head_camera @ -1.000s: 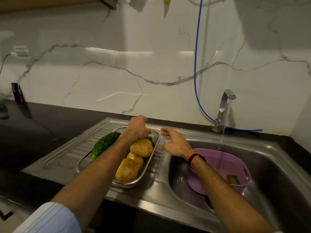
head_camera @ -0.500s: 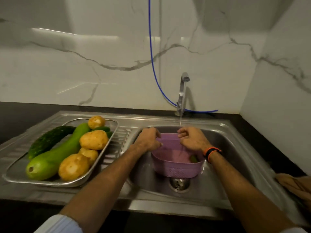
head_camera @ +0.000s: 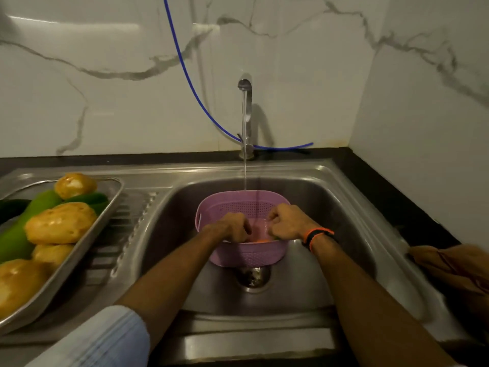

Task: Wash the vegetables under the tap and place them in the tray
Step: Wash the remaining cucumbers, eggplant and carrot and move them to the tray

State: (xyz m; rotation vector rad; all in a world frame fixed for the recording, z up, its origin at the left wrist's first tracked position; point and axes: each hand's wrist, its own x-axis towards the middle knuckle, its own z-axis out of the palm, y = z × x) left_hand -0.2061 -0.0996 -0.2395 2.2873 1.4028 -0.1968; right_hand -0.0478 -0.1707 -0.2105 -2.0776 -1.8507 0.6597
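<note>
Currently, both hands reach into the purple perforated basket [head_camera: 247, 254] standing in the sink [head_camera: 330, 207] directly under the running tap [head_camera: 244, 86]. Left hand [head_camera: 229, 229] and right hand [head_camera: 287, 221] have fingers curled; what they hold is hidden. Left of the sink, the steel tray [head_camera: 105, 207] holds potatoes [head_camera: 59, 222] and green gourds [head_camera: 16, 239].

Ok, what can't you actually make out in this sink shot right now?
- Head view: what lies in the colander is mostly hidden by the left hand and right hand; only an orange sliver shows.
- Whether either hand holds anything: fingers curl out of sight.
- The tray is cut off by the left edge.
- The brown thing at the right edge is cut off, unidentifiable.
</note>
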